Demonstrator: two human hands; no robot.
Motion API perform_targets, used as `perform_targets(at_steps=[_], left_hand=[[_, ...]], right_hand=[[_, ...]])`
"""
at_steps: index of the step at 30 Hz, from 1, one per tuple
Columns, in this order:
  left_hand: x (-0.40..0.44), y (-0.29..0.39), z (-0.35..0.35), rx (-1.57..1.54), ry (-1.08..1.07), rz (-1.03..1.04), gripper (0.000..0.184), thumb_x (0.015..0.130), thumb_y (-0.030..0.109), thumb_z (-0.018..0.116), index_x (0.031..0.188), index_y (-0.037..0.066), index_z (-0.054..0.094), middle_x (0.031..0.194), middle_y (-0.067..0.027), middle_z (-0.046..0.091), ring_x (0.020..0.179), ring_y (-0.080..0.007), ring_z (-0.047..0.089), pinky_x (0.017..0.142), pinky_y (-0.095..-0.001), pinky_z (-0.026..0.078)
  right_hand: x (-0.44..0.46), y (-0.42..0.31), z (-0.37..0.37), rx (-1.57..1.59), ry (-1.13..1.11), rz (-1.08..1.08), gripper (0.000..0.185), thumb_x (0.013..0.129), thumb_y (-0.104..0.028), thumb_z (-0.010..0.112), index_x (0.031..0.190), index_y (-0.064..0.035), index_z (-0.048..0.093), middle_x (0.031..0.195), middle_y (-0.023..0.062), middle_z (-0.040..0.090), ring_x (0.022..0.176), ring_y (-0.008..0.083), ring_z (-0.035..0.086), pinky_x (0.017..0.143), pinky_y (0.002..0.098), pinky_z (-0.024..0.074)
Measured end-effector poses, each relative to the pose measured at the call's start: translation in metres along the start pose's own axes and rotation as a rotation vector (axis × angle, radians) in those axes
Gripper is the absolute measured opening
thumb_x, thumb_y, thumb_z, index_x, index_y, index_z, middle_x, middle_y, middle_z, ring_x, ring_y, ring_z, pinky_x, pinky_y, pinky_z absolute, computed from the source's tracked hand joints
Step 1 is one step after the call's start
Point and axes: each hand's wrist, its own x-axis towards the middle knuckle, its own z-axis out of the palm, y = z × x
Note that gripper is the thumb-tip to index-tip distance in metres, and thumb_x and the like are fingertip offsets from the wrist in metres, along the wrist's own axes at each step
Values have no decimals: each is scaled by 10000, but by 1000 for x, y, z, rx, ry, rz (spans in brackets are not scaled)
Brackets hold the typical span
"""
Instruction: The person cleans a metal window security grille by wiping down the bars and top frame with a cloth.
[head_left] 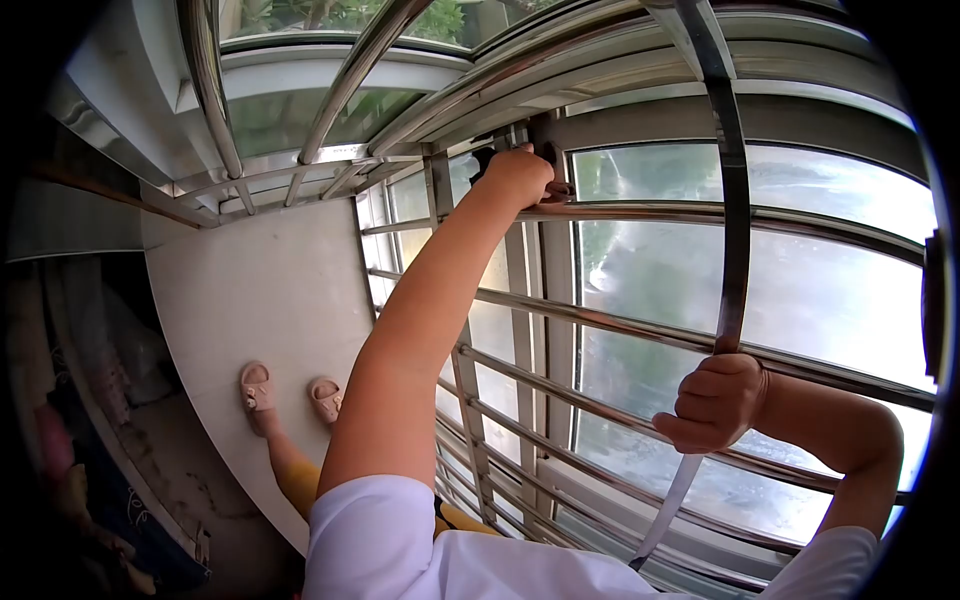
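My left grip [518, 176] is stretched out ahead of me at the window frame [558, 270], its fingers bent over a small dark item [482, 163] that shows just beside my knuckles; my own hand covers too much for me to tell what it is or whether I am pinching it. My right grip [715, 402] is wrapped in a fist around the upright metal bar [733, 220], which runs on above and below my fingers and crosses the shiny rails [640, 325]. Behind those rails is the window [640, 262], its panes blurred and bright, with pale glare toward the right. More metal bars [345, 85] rise at the upper left, and green leaves [435, 22] show beyond the glass there. Down to my left, my feet are in pink slippers [256, 388] on the pale floor [250, 270], below yellow trousers [298, 485]. Past the floor's curved edge, cloth-like things [125, 520] lie in shadow, too dim to make out. My white sleeves [372, 535] fill the bottom.
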Motion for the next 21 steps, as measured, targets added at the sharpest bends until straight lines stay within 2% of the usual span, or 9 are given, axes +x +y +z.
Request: perform_targets(at_steps=[5,7,9,10,12,15,19,20,21], left_hand=[[-5,-4,1,-426,-140,-33,328,845,363,636,953,56,673,922,-110,667,867,-287,611,726,-354,477],[-18,-5,10,-816,-55,-253,360,884,352,604,1001,14,643,878,-120,654,808,-232,597,742,-326,456],[-55,2,31,-1525,558,-376,329,961,285,531,1129,6,581,997,-50,635,874,-142,579,799,-275,452],[-75,4,34,-1733,819,-404,304,981,250,494,1173,20,546,1088,-66,611,940,-160,597,839,-294,468],[-126,-3,38,-1983,1058,-548,268,1005,189,402,1176,9,503,1122,-118,588,996,-229,606,908,-398,516],[-217,-20,79,-2075,925,-495,346,1023,290,326,1223,30,437,1220,-169,517,1106,-344,553,899,-587,496],[-327,8,105,-2032,699,-796,375,1003,302,421,1251,24,472,1250,-126,546,1126,-255,562,979,-416,472],[-345,22,107,-1726,595,-1006,349,987,290,471,1176,5,540,1144,-114,615,1030,-251,611,876,-365,499],[-362,30,105,-1145,340,-969,321,956,276,521,1068,-13,603,991,-108,668,917,-252,644,786,-359,498]], right_hand=[[2,0,-3,9,2,0,135,617,-170,635,736,-114,605,531,-64,411,495,93,439,468,230,360],[0,-2,-3,7,4,-5,141,608,-179,635,728,-116,598,537,-60,414,499,98,442,471,236,368],[2,-3,-3,14,29,3,130,610,-185,633,712,-119,584,541,-58,412,506,102,446,476,241,370],[1,-2,-4,10,31,1,127,611,-186,630,707,-120,578,542,-57,410,507,104,446,477,243,369],[0,-3,-4,9,26,3,119,620,-191,631,691,-128,559,551,-52,414,519,112,456,479,256,366],[1,-5,-4,9,44,13,126,630,-200,639,681,-135,543,568,-48,429,538,119,472,486,268,370],[-1,-7,-5,17,15,22,180,675,-218,653,642,-142,493,593,-36,456,585,137,499,532,283,397],[1,-8,-8,13,14,16,191,687,-227,657,638,-140,494,595,-32,458,587,145,500,536,289,405],[0,-9,-10,12,-22,31,187,681,-236,655,645,-138,499,597,-28,466,596,149,508,552,291,418]])
